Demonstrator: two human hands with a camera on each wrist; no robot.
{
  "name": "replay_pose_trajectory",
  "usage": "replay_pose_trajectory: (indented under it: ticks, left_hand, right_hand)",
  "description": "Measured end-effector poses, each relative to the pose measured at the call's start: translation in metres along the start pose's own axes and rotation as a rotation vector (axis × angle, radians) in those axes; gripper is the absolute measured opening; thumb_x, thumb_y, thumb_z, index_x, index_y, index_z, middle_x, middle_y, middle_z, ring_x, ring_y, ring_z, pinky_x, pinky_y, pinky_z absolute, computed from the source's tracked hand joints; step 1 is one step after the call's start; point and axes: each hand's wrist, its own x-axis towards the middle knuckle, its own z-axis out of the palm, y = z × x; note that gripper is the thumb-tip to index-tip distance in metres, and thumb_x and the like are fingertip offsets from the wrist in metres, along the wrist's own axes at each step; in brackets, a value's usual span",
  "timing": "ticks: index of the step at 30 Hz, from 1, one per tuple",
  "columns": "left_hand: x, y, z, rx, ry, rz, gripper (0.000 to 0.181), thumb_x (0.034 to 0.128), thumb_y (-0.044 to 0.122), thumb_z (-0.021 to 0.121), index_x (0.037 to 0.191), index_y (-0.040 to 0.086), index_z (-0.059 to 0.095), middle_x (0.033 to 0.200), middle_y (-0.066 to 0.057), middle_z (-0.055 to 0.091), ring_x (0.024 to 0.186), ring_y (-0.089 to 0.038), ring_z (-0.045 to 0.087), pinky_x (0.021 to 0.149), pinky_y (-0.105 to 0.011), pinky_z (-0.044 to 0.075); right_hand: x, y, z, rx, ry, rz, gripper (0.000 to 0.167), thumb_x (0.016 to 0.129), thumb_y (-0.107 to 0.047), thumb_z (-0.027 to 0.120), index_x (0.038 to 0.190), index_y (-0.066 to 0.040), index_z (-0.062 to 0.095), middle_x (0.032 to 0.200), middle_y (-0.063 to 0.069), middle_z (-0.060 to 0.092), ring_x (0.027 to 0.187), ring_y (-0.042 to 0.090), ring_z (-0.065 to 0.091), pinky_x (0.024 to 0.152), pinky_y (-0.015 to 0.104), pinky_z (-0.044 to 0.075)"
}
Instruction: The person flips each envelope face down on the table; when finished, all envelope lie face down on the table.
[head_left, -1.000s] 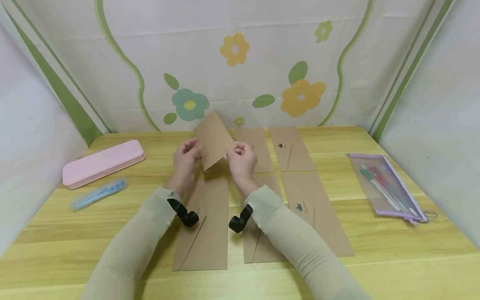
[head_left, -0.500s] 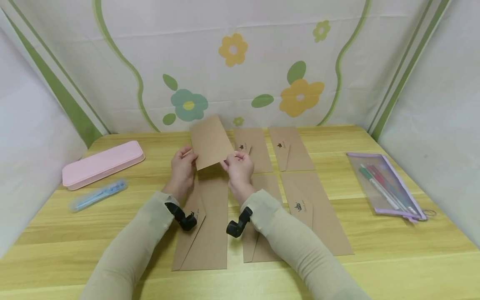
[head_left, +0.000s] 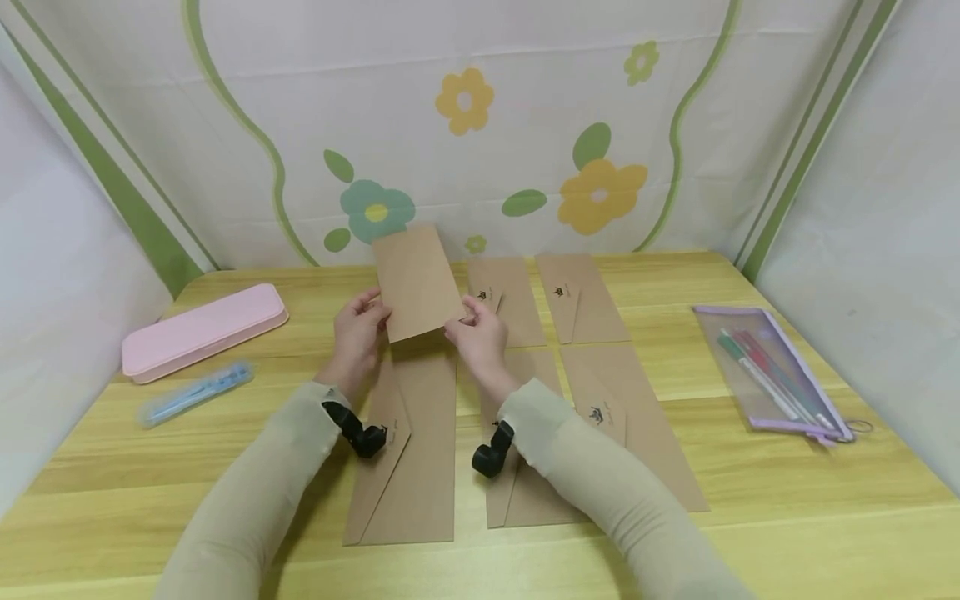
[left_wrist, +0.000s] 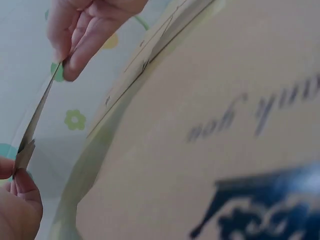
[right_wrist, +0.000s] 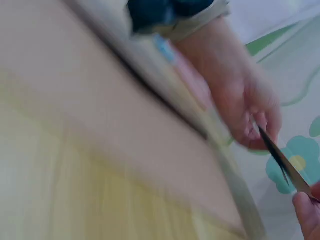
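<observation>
Both hands hold a brown kraft envelope (head_left: pixel 420 283) up off the table, its plain face showing in the head view. My left hand (head_left: pixel 360 333) pinches its lower left edge, and my right hand (head_left: pixel 480 337) pinches the lower right corner. In both wrist views the held envelope (left_wrist: pixel 37 117) appears nearly edge-on, with a flap standing slightly away from it. Just below the hands lies a front left envelope (head_left: pixel 423 450), its pointed flap printed with a crown and lettering. "Thank you" lettering on an envelope (left_wrist: pixel 200 100) fills much of the left wrist view.
More envelopes lie in rows: front middle (head_left: pixel 532 500), front right (head_left: pixel 652 442), back middle (head_left: pixel 521 287) and back right (head_left: pixel 596 304). A pink case (head_left: pixel 206 329) and a clear blue case (head_left: pixel 197 393) lie left. At right is a mesh pouch (head_left: pixel 772 375) holding pens.
The held envelope has turned from a diamond-like slant to a more upright stance and shifted slightly left. Both hands still pinch it. The envelopes on the table have not moved.
</observation>
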Motion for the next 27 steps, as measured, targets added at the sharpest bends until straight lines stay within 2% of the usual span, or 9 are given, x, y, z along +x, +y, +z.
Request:
replay_pose_trajectory:
  ticks: [5, 7, 9, 12, 15, 17, 21, 27]
  left_hand:
    - [0.006, 0.001, -0.009, 0.074, -0.127, -0.009, 0.049, 0.0866, -0.01, 0.05, 0.134, -0.004, 0.042, 0.088, 0.002, 0.048, 0.074, -0.005, 0.049, 0.065, -0.014, 0.044]
    - [0.008, 0.001, -0.013, 0.12, -0.168, -0.017, 0.05, 0.087, -0.01, 0.049, 0.136, -0.004, 0.04, 0.087, 0.003, 0.048, 0.075, -0.004, 0.049, 0.066, -0.013, 0.044]
    - [0.01, 0.001, -0.017, 0.176, -0.197, -0.016, 0.051, 0.0872, -0.009, 0.05, 0.136, -0.004, 0.04, 0.088, 0.004, 0.048, 0.075, -0.003, 0.048, 0.067, -0.013, 0.044]
    - [0.013, 0.0, -0.022, 0.288, -0.226, -0.007, 0.051, 0.0873, -0.008, 0.051, 0.137, -0.004, 0.04, 0.093, 0.002, 0.048, 0.08, -0.004, 0.048, 0.069, -0.012, 0.045]
    - [0.017, -0.002, -0.027, 0.424, -0.246, 0.0, 0.049, 0.089, -0.003, 0.052, 0.136, -0.002, 0.042, 0.106, -0.004, 0.05, 0.092, -0.008, 0.048, 0.074, -0.012, 0.045]
    - [0.019, -0.003, -0.029, 0.523, -0.251, 0.006, 0.047, 0.0899, 0.0, 0.053, 0.136, 0.0, 0.043, 0.115, -0.01, 0.05, 0.102, -0.012, 0.048, 0.078, -0.013, 0.045]
    - [0.023, -0.003, -0.029, 0.66, -0.25, 0.024, 0.045, 0.0899, 0.002, 0.054, 0.134, -0.001, 0.046, 0.124, -0.019, 0.051, 0.112, -0.022, 0.047, 0.083, -0.017, 0.044]
    - [0.028, -0.003, -0.026, 0.805, -0.267, 0.07, 0.043, 0.0882, 0.001, 0.053, 0.13, -0.007, 0.047, 0.122, -0.023, 0.053, 0.11, -0.025, 0.048, 0.087, -0.026, 0.043]
  right_hand:
    - [0.008, 0.002, -0.015, -0.319, -0.122, -0.1, 0.056, 0.077, -0.005, 0.069, 0.13, -0.002, 0.051, 0.069, 0.003, 0.058, 0.061, 0.012, 0.059, 0.057, 0.021, 0.05]
    - [0.01, 0.002, -0.018, -0.404, -0.166, -0.106, 0.054, 0.078, -0.009, 0.07, 0.128, -0.003, 0.053, 0.068, 0.003, 0.06, 0.06, 0.012, 0.059, 0.057, 0.021, 0.049]
    - [0.012, 0.003, -0.021, -0.447, -0.205, -0.08, 0.05, 0.079, -0.013, 0.07, 0.126, -0.004, 0.055, 0.069, 0.004, 0.062, 0.06, 0.013, 0.06, 0.057, 0.02, 0.049]
    - [0.015, 0.004, -0.02, -0.372, -0.265, 0.046, 0.05, 0.081, -0.008, 0.069, 0.127, -0.002, 0.053, 0.074, 0.008, 0.065, 0.064, 0.014, 0.064, 0.058, 0.022, 0.053]
    - [0.018, 0.006, -0.018, -0.282, -0.308, 0.191, 0.051, 0.081, -0.001, 0.067, 0.129, 0.002, 0.05, 0.079, 0.013, 0.067, 0.064, 0.016, 0.067, 0.061, 0.024, 0.055]
    - [0.02, 0.007, -0.017, -0.259, -0.325, 0.249, 0.053, 0.081, 0.003, 0.065, 0.131, 0.003, 0.047, 0.08, 0.015, 0.067, 0.061, 0.015, 0.066, 0.061, 0.023, 0.055]
    - [0.024, 0.007, -0.014, -0.297, -0.346, 0.256, 0.052, 0.083, 0.003, 0.063, 0.131, 0.005, 0.046, 0.082, 0.017, 0.067, 0.056, 0.012, 0.064, 0.059, 0.022, 0.054]
    - [0.028, 0.007, -0.012, -0.355, -0.369, 0.234, 0.056, 0.081, 0.001, 0.064, 0.133, 0.005, 0.043, 0.081, 0.015, 0.068, 0.051, 0.01, 0.062, 0.055, 0.022, 0.054]
